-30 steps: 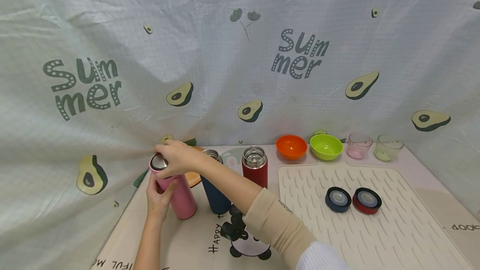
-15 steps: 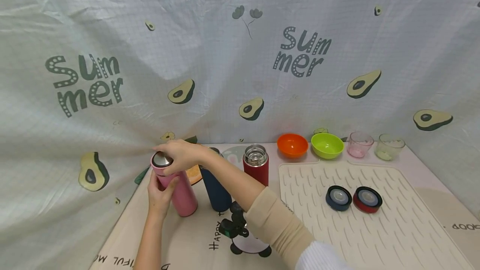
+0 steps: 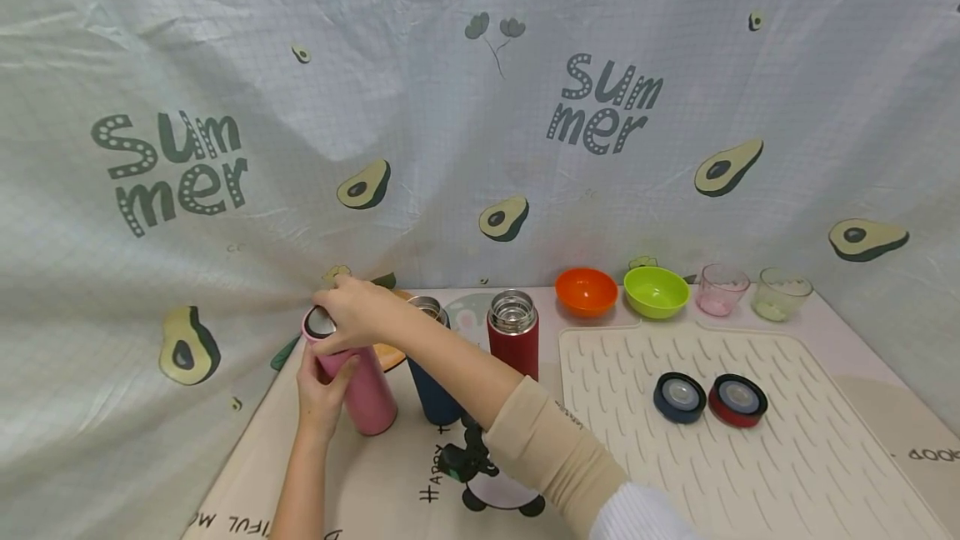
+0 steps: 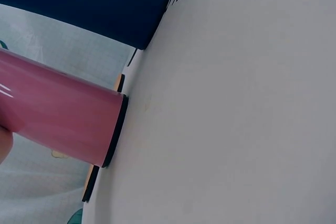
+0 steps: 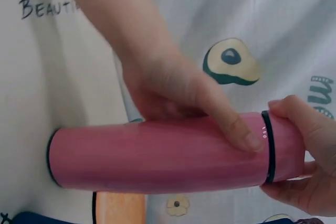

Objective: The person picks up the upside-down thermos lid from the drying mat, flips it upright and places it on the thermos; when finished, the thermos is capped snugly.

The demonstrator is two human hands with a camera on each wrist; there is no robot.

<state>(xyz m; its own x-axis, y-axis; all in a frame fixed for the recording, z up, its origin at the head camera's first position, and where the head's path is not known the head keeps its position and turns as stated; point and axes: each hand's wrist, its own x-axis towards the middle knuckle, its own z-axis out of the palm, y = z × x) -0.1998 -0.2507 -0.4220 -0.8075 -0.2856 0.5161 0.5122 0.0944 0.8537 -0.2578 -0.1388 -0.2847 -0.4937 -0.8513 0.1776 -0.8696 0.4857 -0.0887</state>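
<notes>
A pink vacuum flask (image 3: 367, 397) stands on the table at the left, its base on the tabletop. My left hand (image 3: 319, 397) grips its body below the lid, the thumb along the near side. From above, my right hand (image 3: 358, 312) grips the pink lid (image 5: 287, 150), whose silvery top shows in the head view. In the right wrist view a dark ring separates lid and body. Close by on the right stands a navy flask (image 3: 435, 394), lidless and partly behind my right forearm. The red flask (image 3: 513, 352) beyond it is lidless too.
On the ridged beige mat (image 3: 622, 473) lie a navy lid (image 3: 679, 398) and a red lid (image 3: 738, 401). Behind stand an orange bowl (image 3: 587, 293), a green bowl (image 3: 656, 293), a pink glass (image 3: 722, 292) and a greenish glass (image 3: 780, 297). A printed curtain (image 3: 420, 107) hangs at the back.
My right hand turned one way on the lid, then back, and the navy flask's mouth shows again. The pink flask stays in place, and my left hand keeps its hold.
</notes>
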